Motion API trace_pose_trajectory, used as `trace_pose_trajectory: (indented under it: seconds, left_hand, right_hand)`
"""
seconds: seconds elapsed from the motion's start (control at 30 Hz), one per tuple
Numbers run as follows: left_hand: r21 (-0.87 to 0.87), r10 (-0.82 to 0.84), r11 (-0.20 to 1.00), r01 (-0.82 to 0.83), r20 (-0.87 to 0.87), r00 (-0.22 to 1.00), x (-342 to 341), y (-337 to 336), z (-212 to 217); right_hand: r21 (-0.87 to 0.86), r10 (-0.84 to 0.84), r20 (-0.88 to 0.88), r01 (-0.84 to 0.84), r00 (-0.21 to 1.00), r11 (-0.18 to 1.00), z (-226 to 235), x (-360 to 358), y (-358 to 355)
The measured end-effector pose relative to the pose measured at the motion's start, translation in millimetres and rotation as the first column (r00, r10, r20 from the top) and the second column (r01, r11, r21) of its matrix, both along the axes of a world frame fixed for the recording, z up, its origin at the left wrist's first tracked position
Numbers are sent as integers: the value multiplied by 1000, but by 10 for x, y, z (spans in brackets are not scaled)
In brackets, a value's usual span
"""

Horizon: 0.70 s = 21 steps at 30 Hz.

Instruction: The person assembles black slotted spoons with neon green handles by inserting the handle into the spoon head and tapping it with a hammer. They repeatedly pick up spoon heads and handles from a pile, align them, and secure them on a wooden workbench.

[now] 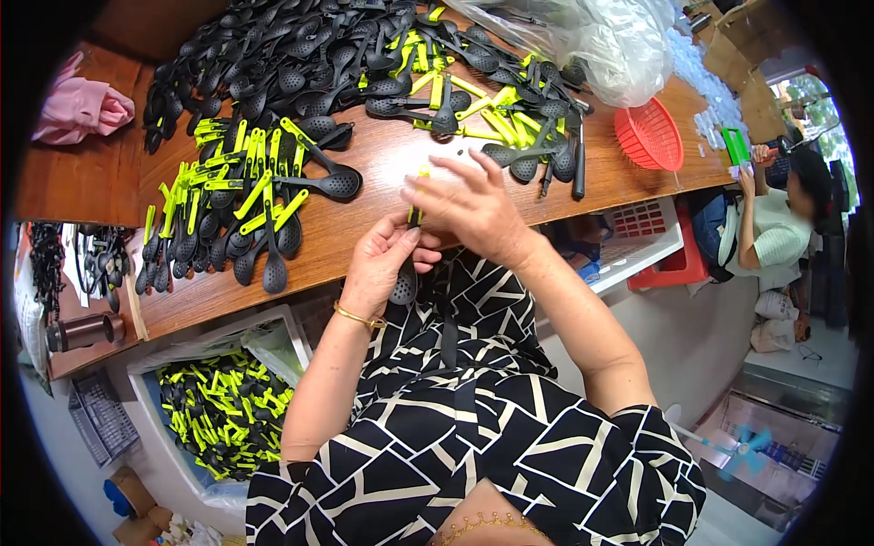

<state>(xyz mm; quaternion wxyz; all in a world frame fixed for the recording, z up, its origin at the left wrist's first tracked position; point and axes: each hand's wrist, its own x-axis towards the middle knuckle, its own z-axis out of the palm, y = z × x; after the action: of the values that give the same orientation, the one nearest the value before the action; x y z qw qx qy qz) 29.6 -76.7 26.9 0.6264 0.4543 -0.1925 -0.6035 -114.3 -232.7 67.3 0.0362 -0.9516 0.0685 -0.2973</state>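
My left hand grips a black slotted spoon by its stem, the perforated bowl hanging down below my fingers. My right hand closes over the spoon's upper end, where a yellow-green handle piece shows between my fingers. Both hands meet just in front of the near edge of the wooden table. A gold bangle sits on my left wrist.
Finished spoons with yellow-green handles lie at the table's left. A heap of black spoons and loose yellow-green handles fill the back. A red basket, a clear bag, a bin of finished spoons and another person are nearby.
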Motion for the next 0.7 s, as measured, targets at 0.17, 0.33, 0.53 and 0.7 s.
trace_pose_trajectory:
  seconds: [0.17,0.33,0.53,0.7]
  left_hand:
    - [80,176,981,-176,13,984,-38,-2,55]
    - [90,171,980,-176,61,983,24,20,27]
    - [97,98,989,-111,133,986,66,-16,18]
    - [114,57,991,-77,167,984,64,-44,2]
  right_hand:
    - [135,-391,101,377,915,916,-170,-140,-1074]
    - [110,-540,-266,582,799,806,-174,-85,-1392]
    - [180,-490,-271,544,828,820,-64,29,-1384]
    - [-47,-368,-234,368,900,929,-91,265,-1596]
